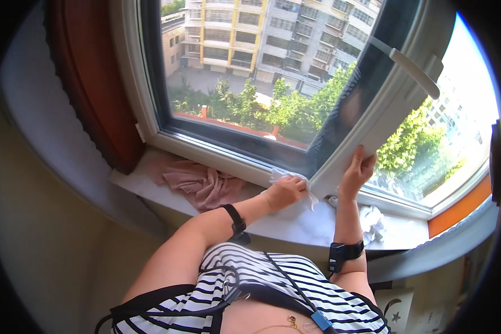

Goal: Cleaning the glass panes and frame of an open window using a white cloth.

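My left hand (286,193) presses a thin white cloth (312,198) against the lower rail of a white-framed window sash (217,158), close to its bottom right corner. Part of the cloth sticks out above my knuckles and a corner hangs below them. My right hand (358,172) grips the sash's right stile, thumb on its inner face and fingers at the outer edge. The sash stands swung inward, its hinge (140,132) at the left. Higher on the same stile is a white window handle (415,74).
Under the sash, a crumpled pink cloth (202,183) lies on the white windowsill (313,223). Another white cloth (372,225) is bunched right of my right forearm. A red-brown panel (87,75) with a wavy edge borders the window at left. Cables run across my striped top (267,267).
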`<action>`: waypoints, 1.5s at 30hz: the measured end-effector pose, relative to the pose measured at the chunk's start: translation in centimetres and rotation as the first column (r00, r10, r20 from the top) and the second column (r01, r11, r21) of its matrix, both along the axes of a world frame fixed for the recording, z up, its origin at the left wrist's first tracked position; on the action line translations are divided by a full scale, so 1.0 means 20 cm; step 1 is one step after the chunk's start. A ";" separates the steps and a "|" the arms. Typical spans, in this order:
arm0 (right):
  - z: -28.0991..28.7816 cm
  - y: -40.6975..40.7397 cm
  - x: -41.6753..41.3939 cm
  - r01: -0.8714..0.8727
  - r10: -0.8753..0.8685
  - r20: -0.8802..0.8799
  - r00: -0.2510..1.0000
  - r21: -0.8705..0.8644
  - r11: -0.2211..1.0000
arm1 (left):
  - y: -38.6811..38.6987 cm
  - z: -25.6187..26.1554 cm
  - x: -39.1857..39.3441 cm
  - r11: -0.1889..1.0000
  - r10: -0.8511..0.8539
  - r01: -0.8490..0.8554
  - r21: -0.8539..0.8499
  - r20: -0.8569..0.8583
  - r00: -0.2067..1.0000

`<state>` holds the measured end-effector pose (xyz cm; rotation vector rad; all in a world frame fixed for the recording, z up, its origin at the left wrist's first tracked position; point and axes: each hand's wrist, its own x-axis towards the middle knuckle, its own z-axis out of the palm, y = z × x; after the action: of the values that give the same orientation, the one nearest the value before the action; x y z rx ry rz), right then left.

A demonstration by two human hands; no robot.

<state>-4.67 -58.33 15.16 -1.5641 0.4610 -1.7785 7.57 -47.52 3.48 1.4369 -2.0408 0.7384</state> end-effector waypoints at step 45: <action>0.00 -0.02 -0.04 -0.085 0.091 -0.091 0.992 0.066 0.994 | -0.08 0.01 -0.12 0.992 0.111 -0.099 0.073 -0.178 0.978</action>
<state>-5.48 -58.77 15.20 -1.6047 0.4809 -1.6148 5.12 -49.20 3.62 1.5972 -1.8760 0.5648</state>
